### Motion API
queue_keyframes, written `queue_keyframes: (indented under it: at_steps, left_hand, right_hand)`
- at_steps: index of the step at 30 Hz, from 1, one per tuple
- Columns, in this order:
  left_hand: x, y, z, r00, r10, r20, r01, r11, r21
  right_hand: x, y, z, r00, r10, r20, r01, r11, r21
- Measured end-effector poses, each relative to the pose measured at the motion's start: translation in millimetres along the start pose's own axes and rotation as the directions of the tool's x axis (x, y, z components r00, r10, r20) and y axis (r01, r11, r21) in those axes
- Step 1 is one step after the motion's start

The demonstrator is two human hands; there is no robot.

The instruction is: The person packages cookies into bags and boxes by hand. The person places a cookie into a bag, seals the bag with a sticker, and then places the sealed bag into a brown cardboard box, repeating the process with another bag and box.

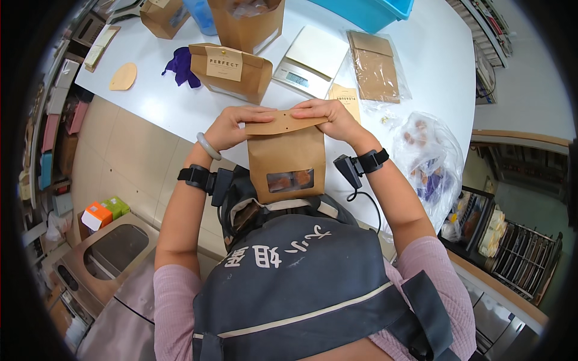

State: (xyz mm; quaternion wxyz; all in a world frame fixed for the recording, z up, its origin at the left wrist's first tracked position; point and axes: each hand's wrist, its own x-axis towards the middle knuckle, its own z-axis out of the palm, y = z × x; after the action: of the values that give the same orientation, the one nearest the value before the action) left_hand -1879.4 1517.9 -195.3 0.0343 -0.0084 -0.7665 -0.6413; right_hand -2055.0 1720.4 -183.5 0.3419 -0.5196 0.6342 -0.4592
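A brown kraft paper bag [286, 155] stands upright at the table's near edge, close to my apron. Its top is folded over into a flap with two small holes, and through its clear window brownish pieces of food show. My left hand [232, 126] grips the flap's left end, thumb in front and fingers over the fold. At the right end my right hand [332, 117] pinches the same fold. Just beyond my right hand lies a printed paper label [347, 101]. Small gold-coloured fasteners [385, 120] are scattered to the right of it.
Beyond the hands stand a closed kraft bag [230, 74] with a label, an open kraft bag [246, 31] and a digital scale [311, 58]. Flat bags in a clear sleeve [377, 67], a turquoise bin [368, 13], purple gloves [183, 67] and a plastic bag of wrapped pieces [426, 162] surround them.
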Motion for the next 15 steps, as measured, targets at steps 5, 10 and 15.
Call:
queue_keyframes:
  at_steps: [5, 10, 15]
  left_hand:
    - [32, 72, -8, 0.95, -0.283, 0.129, 0.206, 0.882, 0.423]
    - [43, 51, 34, 0.949, -0.312, -0.036, 0.255, 0.697, 0.67]
    - [38, 31, 45, 0.987, -0.162, 0.015, 0.087, 0.604, 0.793]
  right_hand:
    - [-3, -2, 7, 0.999, -0.033, -0.022, 0.032, 0.997, -0.065]
    - [-5, -5, 22, 0.931, 0.23, -0.285, -0.077, 0.884, 0.461]
    - [-28, 33, 25, 0.898, 0.378, -0.223, -0.254, 0.862, 0.439]
